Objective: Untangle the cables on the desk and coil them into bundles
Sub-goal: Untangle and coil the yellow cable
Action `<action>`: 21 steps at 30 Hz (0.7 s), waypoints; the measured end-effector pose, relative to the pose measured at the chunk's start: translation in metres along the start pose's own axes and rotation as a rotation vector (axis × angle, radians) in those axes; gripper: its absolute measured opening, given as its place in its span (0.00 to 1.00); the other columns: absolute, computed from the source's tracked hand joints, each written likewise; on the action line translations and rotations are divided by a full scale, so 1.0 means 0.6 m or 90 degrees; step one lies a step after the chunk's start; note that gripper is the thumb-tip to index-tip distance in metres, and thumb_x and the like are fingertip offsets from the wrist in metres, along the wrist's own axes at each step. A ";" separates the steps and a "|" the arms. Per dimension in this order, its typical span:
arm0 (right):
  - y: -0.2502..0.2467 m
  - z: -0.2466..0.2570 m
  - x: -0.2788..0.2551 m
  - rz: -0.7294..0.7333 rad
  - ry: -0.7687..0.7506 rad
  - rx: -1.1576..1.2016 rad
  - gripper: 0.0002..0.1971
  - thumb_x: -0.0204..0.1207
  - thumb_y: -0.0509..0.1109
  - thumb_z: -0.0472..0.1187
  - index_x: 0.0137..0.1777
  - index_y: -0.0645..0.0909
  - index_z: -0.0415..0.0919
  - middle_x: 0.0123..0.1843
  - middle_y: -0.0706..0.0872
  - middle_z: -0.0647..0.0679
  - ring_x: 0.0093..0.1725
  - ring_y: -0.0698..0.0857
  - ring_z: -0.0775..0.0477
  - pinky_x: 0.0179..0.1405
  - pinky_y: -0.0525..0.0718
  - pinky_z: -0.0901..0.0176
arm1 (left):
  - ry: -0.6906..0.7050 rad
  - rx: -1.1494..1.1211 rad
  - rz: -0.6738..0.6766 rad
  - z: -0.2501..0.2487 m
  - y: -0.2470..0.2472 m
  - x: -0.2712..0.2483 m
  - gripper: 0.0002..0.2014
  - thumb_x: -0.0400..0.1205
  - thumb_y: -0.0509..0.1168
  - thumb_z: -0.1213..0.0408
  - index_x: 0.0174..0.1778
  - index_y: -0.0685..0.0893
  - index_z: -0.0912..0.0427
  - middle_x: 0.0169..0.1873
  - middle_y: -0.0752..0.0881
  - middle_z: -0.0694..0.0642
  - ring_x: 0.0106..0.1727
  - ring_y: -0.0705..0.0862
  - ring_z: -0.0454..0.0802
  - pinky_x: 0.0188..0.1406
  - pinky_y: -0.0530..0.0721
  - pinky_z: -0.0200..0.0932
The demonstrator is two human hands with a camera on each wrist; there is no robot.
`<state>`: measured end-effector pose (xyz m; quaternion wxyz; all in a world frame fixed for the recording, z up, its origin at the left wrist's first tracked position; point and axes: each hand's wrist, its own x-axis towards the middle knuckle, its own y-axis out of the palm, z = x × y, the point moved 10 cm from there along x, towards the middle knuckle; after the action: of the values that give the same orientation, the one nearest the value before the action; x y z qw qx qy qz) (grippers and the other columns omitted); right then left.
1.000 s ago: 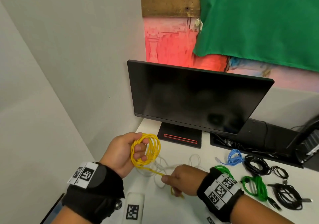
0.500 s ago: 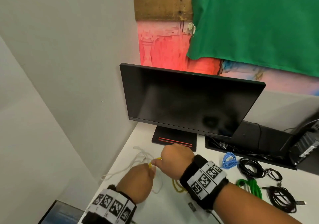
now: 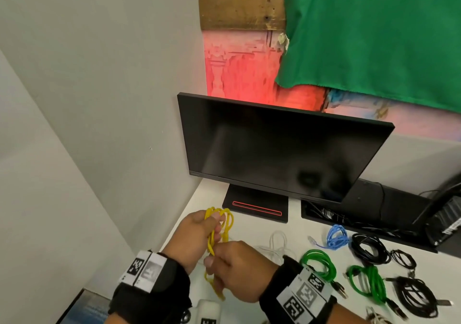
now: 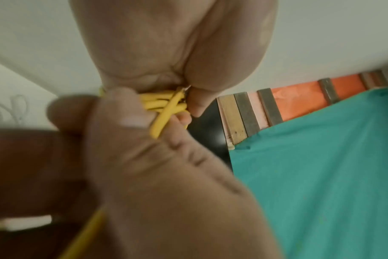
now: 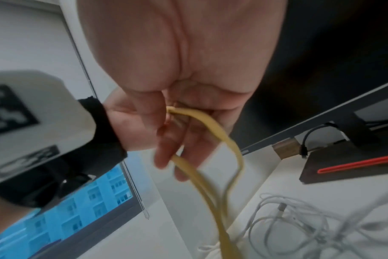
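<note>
Yellow rubber-sheathed cable [image 3: 219, 226], coiled into several loops, sits in my left hand [image 3: 197, 236], above the near left corner of the white desk [image 3: 287, 298]. My left fingers [image 4: 126, 112] are curled tight round the gathered strands, thumb pressing them from the other side. Just to the right and touching, my right hand [image 3: 239, 273] pinches the loose tail of that same yellow cable, which hangs down below my knuckles toward the desk; in the right wrist view the strand runs out between my bent fingers [image 5: 166, 154].

Behind my hands stands a black flat-screen monitor [image 3: 279, 149] on a black base with a red stripe [image 3: 257, 208]. To the right of my hands a thin white cable [image 3: 277, 246] lies loose on the desk. Further right lie two bright green cable bundles [image 3: 321, 263] and [image 3: 369, 283], with a small blue cable bundle [image 3: 336, 235] behind them. Furthest right lie three black cable bundles: [image 3: 369, 247], [image 3: 404, 260], [image 3: 416, 297].
</note>
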<state>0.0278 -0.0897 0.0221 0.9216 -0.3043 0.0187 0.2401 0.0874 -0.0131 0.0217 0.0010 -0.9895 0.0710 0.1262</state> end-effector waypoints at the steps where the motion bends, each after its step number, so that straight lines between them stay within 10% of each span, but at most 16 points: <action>1: 0.001 -0.004 0.000 0.004 0.000 0.023 0.12 0.81 0.60 0.51 0.38 0.79 0.52 0.37 0.89 0.53 0.39 0.87 0.54 0.50 0.87 0.53 | -0.003 -0.048 -0.002 -0.003 0.001 -0.002 0.13 0.86 0.62 0.64 0.45 0.88 0.69 0.32 0.82 0.58 0.34 0.80 0.52 0.44 0.82 0.47; 6: 0.033 -0.067 0.004 0.063 0.061 0.115 0.09 0.69 0.72 0.57 0.40 0.89 0.55 0.49 0.91 0.49 0.40 0.88 0.52 0.38 0.89 0.57 | -0.016 -0.329 0.034 -0.054 -0.002 -0.012 0.13 0.84 0.59 0.63 0.42 0.84 0.68 0.24 0.76 0.55 0.24 0.77 0.50 0.33 0.82 0.45; 11: 0.035 -0.158 -0.007 0.105 0.141 0.185 0.18 0.65 0.75 0.67 0.43 0.94 0.55 0.35 0.86 0.54 0.34 0.77 0.58 0.34 0.75 0.65 | -0.044 -0.377 0.101 -0.099 -0.028 -0.017 0.12 0.73 0.61 0.60 0.38 0.81 0.67 0.20 0.69 0.52 0.19 0.68 0.47 0.26 0.78 0.42; 16: -0.034 -0.197 0.007 0.018 0.137 0.201 0.23 0.61 0.76 0.62 0.44 0.93 0.44 0.40 0.93 0.48 0.48 0.87 0.52 0.55 0.79 0.55 | -0.092 -0.394 0.154 -0.077 -0.023 -0.022 0.13 0.74 0.58 0.60 0.32 0.82 0.65 0.18 0.68 0.50 0.16 0.65 0.46 0.25 0.74 0.41; 19: -0.052 -0.211 0.009 0.015 0.142 0.370 0.13 0.60 0.79 0.48 0.32 0.88 0.37 0.32 0.88 0.33 0.32 0.83 0.40 0.35 0.79 0.56 | -0.132 -0.364 0.176 -0.060 -0.030 -0.025 0.15 0.73 0.56 0.60 0.27 0.82 0.66 0.14 0.66 0.50 0.13 0.63 0.46 0.20 0.71 0.39; 21: -0.065 -0.211 0.011 0.009 0.142 0.472 0.11 0.60 0.80 0.43 0.28 0.81 0.39 0.22 0.76 0.42 0.18 0.70 0.47 0.23 0.75 0.61 | -0.141 -0.318 0.207 -0.054 -0.033 -0.032 0.15 0.71 0.57 0.61 0.26 0.81 0.67 0.13 0.65 0.51 0.12 0.62 0.47 0.19 0.71 0.38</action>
<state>0.0652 -0.1863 -0.0607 0.9597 0.0252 0.2066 0.1889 0.0801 0.0086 0.0572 -0.2545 -0.9151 0.1942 0.2453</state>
